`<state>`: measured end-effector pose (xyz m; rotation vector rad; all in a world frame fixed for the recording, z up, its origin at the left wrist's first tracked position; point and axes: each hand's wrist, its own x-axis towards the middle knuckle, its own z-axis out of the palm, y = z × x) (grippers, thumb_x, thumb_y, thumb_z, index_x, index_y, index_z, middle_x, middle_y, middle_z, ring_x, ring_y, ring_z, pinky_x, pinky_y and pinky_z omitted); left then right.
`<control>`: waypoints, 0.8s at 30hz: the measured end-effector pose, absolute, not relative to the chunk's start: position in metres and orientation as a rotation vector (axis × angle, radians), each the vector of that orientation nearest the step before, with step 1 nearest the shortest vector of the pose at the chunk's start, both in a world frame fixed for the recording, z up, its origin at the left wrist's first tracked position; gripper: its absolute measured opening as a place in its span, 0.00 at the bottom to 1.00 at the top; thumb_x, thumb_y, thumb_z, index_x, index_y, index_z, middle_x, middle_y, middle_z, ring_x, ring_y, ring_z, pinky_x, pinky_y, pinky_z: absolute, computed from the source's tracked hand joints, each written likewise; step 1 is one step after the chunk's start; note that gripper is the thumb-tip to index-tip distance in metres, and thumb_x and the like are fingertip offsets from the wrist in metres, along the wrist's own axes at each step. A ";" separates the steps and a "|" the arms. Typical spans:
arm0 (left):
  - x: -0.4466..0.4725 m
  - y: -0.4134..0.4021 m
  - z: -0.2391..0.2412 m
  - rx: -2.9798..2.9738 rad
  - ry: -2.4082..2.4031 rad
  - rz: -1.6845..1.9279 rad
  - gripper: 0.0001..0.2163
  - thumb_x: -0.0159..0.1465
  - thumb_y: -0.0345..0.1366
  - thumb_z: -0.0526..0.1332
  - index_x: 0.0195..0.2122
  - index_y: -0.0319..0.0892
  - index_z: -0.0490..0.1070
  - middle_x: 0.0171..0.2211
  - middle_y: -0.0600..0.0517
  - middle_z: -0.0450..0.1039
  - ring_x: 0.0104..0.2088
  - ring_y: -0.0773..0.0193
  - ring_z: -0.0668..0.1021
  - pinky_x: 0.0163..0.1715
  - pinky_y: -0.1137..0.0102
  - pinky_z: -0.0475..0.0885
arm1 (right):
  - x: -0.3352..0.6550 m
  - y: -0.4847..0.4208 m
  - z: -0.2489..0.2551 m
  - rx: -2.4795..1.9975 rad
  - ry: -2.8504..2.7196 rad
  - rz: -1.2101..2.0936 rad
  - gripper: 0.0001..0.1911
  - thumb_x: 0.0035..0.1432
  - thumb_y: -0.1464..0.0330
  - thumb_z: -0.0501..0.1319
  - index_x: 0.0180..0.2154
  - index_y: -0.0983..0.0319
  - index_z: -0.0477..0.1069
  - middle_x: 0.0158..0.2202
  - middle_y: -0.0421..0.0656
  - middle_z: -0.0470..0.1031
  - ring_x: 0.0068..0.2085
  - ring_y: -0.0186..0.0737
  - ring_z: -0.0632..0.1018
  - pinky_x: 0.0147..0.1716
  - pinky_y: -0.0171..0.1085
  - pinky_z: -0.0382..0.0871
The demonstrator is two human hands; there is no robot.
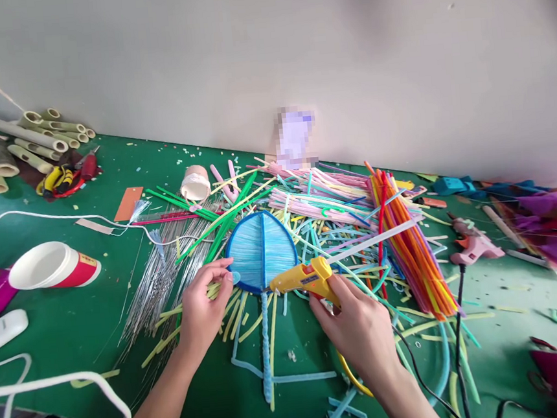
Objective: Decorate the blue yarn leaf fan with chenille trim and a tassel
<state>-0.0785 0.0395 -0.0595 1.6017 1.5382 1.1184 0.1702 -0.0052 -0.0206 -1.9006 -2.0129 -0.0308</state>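
Observation:
A blue leaf-shaped piece wound with light blue thread lies on the green table, its fuzzy blue stem pointing toward me. My left hand pinches the leaf's lower left edge with thumb and fingers closed. My right hand is wrapped round a yellow glue gun, whose nozzle points left and touches the leaf's lower right rim. A clear glue stick sticks out of the gun's back.
Heaps of coloured pipe cleaners and pink straws lie behind. Silver wires, a paper cup, bamboo tubes, a tape roll, a pink glue gun and white cables surround the work.

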 end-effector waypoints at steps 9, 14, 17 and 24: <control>-0.078 0.040 -0.060 1.564 1.540 1.101 0.07 0.68 0.40 0.59 0.36 0.44 0.73 0.50 0.47 0.77 0.51 0.56 0.78 0.50 0.61 0.75 | 0.168 -0.004 -0.023 -1.872 -2.023 -0.022 0.05 0.62 0.65 0.58 0.35 0.59 0.68 0.32 0.38 0.78 0.24 0.36 0.77 0.22 0.34 0.60; -0.078 0.040 -0.061 1.567 1.546 1.098 0.07 0.68 0.41 0.59 0.36 0.44 0.72 0.50 0.48 0.77 0.51 0.56 0.78 0.51 0.60 0.74 | 0.173 -0.003 -0.018 -1.976 -1.901 0.056 0.09 0.62 0.60 0.59 0.32 0.59 0.68 0.30 0.39 0.77 0.23 0.36 0.75 0.22 0.34 0.60; -0.079 0.040 -0.063 1.579 1.544 1.092 0.07 0.69 0.40 0.59 0.37 0.45 0.72 0.51 0.48 0.76 0.51 0.56 0.78 0.50 0.61 0.74 | 0.183 -0.001 -0.015 -2.026 -1.780 0.123 0.14 0.60 0.55 0.60 0.37 0.59 0.69 0.34 0.43 0.78 0.27 0.39 0.77 0.26 0.35 0.66; -0.074 0.032 -0.057 1.828 1.476 0.995 0.07 0.69 0.39 0.58 0.35 0.46 0.73 0.53 0.48 0.74 0.55 0.54 0.74 0.53 0.59 0.70 | 0.228 0.002 -0.020 -2.255 -1.462 0.163 0.26 0.54 0.45 0.60 0.41 0.61 0.70 0.36 0.49 0.79 0.35 0.51 0.80 0.35 0.43 0.72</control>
